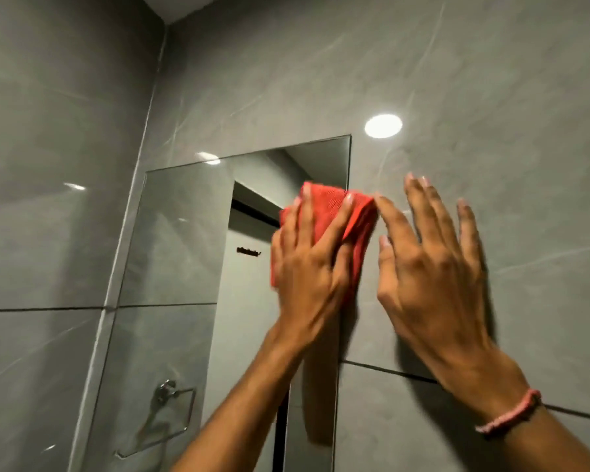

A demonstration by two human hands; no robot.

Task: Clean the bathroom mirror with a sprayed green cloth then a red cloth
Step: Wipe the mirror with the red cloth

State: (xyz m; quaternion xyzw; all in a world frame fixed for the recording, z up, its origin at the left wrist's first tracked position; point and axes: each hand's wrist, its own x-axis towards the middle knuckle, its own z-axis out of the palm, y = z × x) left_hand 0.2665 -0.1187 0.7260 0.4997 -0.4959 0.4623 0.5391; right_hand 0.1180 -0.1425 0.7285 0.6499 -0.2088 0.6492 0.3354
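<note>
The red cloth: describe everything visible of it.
The red cloth is a coral-red piece of finely ribbed, microfibre-looking fabric, folded or bunched into a pad. The left hand presses it flat, fingers spread, against the mirror near the upper right edge; its right side laps past that edge over the grey wall tile. The right hand rests open on the tile beside it, a fingertip at the cloth's corner. Most of its lower part is hidden.

Red cloth (334, 212) mostly hidden under left hand (307, 264); mirror (184, 250) bottom cut off.
</note>
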